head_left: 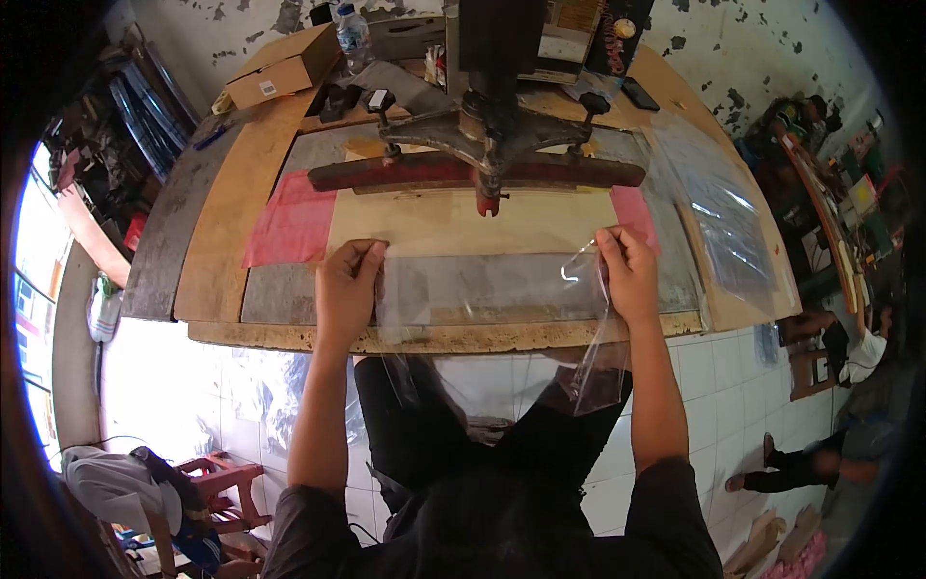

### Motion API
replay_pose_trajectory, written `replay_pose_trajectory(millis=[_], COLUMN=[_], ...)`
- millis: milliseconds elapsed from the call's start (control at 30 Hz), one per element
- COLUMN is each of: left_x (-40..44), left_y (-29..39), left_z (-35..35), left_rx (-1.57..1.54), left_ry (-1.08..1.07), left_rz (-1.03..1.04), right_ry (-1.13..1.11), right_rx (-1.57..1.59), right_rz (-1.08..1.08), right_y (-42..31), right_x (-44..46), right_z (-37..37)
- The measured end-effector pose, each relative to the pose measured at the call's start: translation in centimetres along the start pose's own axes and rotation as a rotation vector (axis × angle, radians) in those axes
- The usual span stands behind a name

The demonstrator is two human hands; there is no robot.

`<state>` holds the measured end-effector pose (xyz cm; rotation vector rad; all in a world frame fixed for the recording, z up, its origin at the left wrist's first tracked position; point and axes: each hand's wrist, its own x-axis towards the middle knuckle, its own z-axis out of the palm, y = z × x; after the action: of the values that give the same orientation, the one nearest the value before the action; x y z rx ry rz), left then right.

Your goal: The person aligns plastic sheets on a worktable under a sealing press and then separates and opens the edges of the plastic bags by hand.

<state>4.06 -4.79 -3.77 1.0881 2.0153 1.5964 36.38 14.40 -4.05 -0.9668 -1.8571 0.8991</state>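
Observation:
A clear plastic sheet [482,289] is stretched between my hands, its lower part hanging over the table's front edge above my lap. My left hand [349,285] pinches its far left corner, thumb against fingers. At the far right corner, my right hand [629,275] grips it the same way, and the film folds and shines there. The sheet's far edge lies over a cream-coloured strip [463,217] on the work surface. Beyond my hands stands a press with a long red-brown bar [405,176] across the strip. Pink pieces [289,220] lie at the strip's ends.
Flat clear plastic sheets [723,227] are stacked on the table's right side. At the back are a cardboard box [283,66], a water bottle [354,39] and a phone [639,94]. Other people sit at the right and lower left. A red stool [231,492] stands at lower left.

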Motion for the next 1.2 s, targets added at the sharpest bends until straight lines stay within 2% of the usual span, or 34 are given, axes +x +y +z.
replay_pose_trajectory(millis=[100, 233, 367, 567, 633, 767, 867, 1000, 1200], left_x=[-0.1, -0.1, -0.6, -0.6, -0.8, -0.7, -0.4, -0.4, -0.5], left_y=[-1.0, -1.5, -0.7, -0.6, 0.2, -0.3, -1.3, -1.5, -1.0], left_z=[0.1, 0.3, -0.2, -0.3, -0.5, -0.2, 0.2, 0.0, 0.0], left_rx=[-0.086, -0.094, -0.131, -0.117, -0.092, -0.032, -0.058, -0.06, -0.084], left_ry=[-0.007, 0.05, 0.036, 0.042, 0.023, 0.045, 0.072, 0.048, 0.033], left_rz=[-0.053, -0.018, -0.095, -0.019, -0.108, -0.008, 0.042, -0.021, -0.027], right_ry=[0.078, 0.07, 0.06, 0.019, 0.021, 0.014, 0.053, 0.027, 0.062], right_rx=[-0.015, 0.029, -0.03, 0.033, 0.038, 0.053, 0.05, 0.142, 0.127], right_rz=[-0.029, 0.017, 0.033, 0.078, 0.104, 0.155, 0.09, 0.116, 0.007], right_y=[-0.2, 0.4, 0.2, 1.1, 0.9, 1.1, 1.1, 0.8, 1.4], right_x=[-0.4, -0.5, -0.5, -0.4, -0.5, -0.5, -0.5, -0.7, -0.7], right_z=[0.3, 0.4, 0.6, 0.5, 0.6, 0.4, 0.5, 0.4, 0.4])
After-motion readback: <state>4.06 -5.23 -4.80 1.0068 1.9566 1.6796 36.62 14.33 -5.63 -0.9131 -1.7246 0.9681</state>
